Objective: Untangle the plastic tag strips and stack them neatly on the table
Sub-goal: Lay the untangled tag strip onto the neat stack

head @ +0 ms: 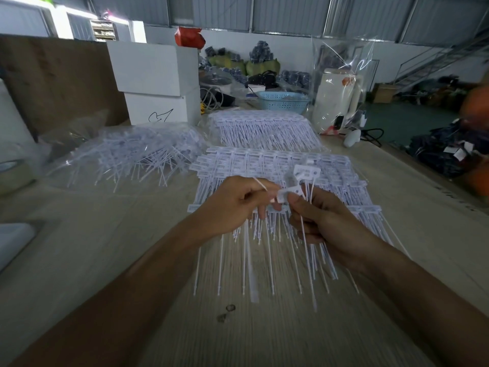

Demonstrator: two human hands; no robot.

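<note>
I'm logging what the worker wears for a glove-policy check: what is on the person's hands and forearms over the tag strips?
Nothing is worn. The left hand and the right hand are bare, with no gloves, and no rings or watch show. Both forearms are bare down to the frame's edge, with no sleeve in view.

Work table [111, 234], pale wood-grain top, with two small dark marks near its front edge. Landmark: the near stack of tag strips [344, 186], lying flat at the table's centre with label heads in rows and thin tails fanned toward the viewer. Directly behind it lies a second, similar stack [264, 128]. To its left, a clear bag of loose tangled strips [132, 154]. Behind that bag, left-rear of the landmark, stand two white boxes [156, 83], one upon the other. Behind the second stack sits a light-blue perforated basket [283, 102]; right-rear of the landmark stands a white appliance [336, 99] under clear plastic film.
</note>
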